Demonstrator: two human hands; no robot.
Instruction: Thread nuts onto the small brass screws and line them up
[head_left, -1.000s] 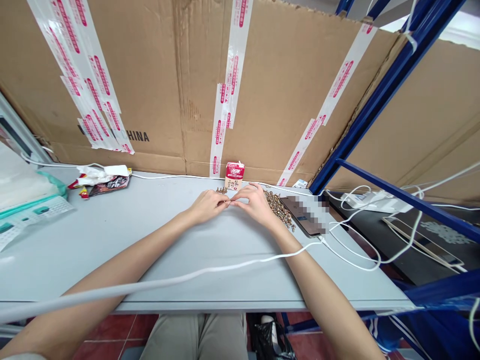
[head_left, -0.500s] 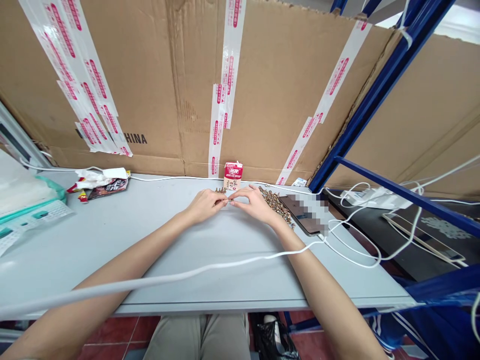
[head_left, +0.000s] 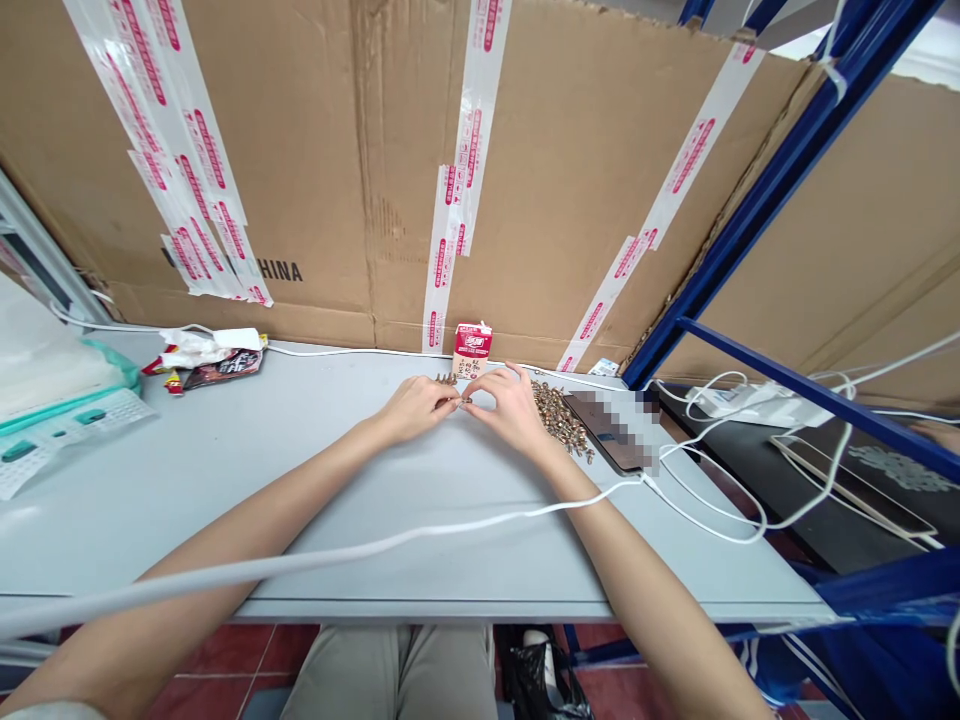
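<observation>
My left hand and my right hand meet at the fingertips above the grey table. Between them they pinch a small metal fastener, mostly hidden by my fingers. Just past my right hand lies a loose pile of brass-coloured screws. A smaller group of similar screws sits beyond my left fingertips. A red and white drink carton stands behind my hands.
A white cable runs across my left forearm to a phone, whose screen is pixelated. Snack wrappers and tissue lie at the far left. Cardboard walls the table's back, and a blue metal rack stands at the right.
My hands stay together at the fingertips, with only slight finger movement. The whole scene shifts a little in view as my head moves.
</observation>
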